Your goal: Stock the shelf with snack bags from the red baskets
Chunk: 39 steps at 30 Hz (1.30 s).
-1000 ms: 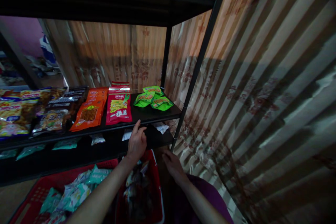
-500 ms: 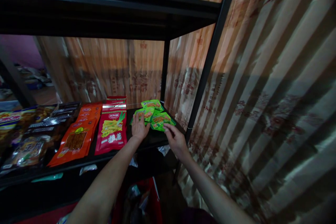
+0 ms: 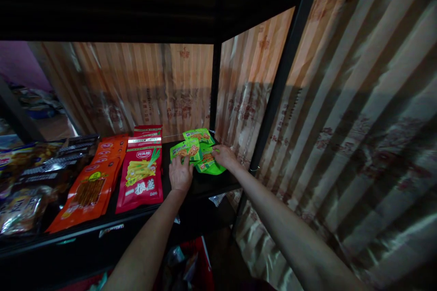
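Green packs, three showing: laid on the shelf (image 3: pixel 201 186) at the person's hands, heaped and overlapping.

Left pack (image 3: pixel 191 147): under the left hand's fingertips, its face up. Long axis side to side, right end slightly farther back; lettering along the far edge, near edge to the person.

Back pack (image 3: pixel 198 135): beyond both hands, face up; long axis side to side, lettering toward its left end.

Front pack (image 3: pixel 206 160): between the hands, partly beneath the left pack, its right edge at the right hand. Too much covered for me to read its long axis.

Left hand (image 3: pixel 180 176): fingers extended and a little parted, laid over the near edge of the left pack, back of the hand up. From where I stand, I cannot tell whether the thumb pinches.

Right hand (image 3: pixel 226 158): fingers bent and close together, tips at the front pack's right edge. Whether they grip, I cannot tell.

Red bag (image 3: pixel 141 177): just left of the left hand, long axis front to back, picture up.

Orange bags (image 3: pixel 90 188): farther left, overlapping, near ends slanting left.

Basket (image 3: pixel 206 263): red, low, below the left hand.

Post (image 3: pixel 273 100): black, leaning in view, right of the right hand.
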Motion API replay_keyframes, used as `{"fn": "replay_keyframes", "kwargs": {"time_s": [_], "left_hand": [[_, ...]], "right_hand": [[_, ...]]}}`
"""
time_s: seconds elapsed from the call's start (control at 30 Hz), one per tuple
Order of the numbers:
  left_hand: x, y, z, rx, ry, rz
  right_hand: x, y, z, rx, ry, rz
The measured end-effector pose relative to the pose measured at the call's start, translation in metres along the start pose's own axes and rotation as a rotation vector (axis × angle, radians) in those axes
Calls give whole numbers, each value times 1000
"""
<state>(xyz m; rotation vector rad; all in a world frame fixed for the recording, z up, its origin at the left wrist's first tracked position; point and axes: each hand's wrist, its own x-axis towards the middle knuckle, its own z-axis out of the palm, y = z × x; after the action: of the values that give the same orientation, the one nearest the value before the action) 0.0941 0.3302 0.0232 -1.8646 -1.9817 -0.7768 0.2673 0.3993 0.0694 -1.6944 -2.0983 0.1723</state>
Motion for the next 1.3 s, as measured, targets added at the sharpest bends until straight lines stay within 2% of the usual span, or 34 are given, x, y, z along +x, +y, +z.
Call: {"fn": "replay_keyframes", "kwargs": {"time_s": [0.1,0.23,0.43,0.57,0.7,0.83,0.9,1.1,1.3], "left_hand": [[1,0,2,30,0,-3],[1,-2,6,43,15,0],[2,-7,8,-55,75,-61],[2,-6,6,-70,80,-47],[3,-5,4,-54,64,-59],[3,-5,6,-30,48,-66],[3,-4,7,-30,41,-81],[3,-2,8,-65,9,-115],[2,-4,9,-116,82,-54]], "right_hand": [[-2,-2,11,25,-100,76],[-10,-2,20,44,-39,114],[-10,0,19,49,-76,85],[-4,4,16,67,-107,59],[13,7,8,79,-176,13],[34,7,8,41,-113,70],[40,8,13,17,-124,77],[36,15,24,5,-169,38],[30,21,19,29,-165,63]]}}
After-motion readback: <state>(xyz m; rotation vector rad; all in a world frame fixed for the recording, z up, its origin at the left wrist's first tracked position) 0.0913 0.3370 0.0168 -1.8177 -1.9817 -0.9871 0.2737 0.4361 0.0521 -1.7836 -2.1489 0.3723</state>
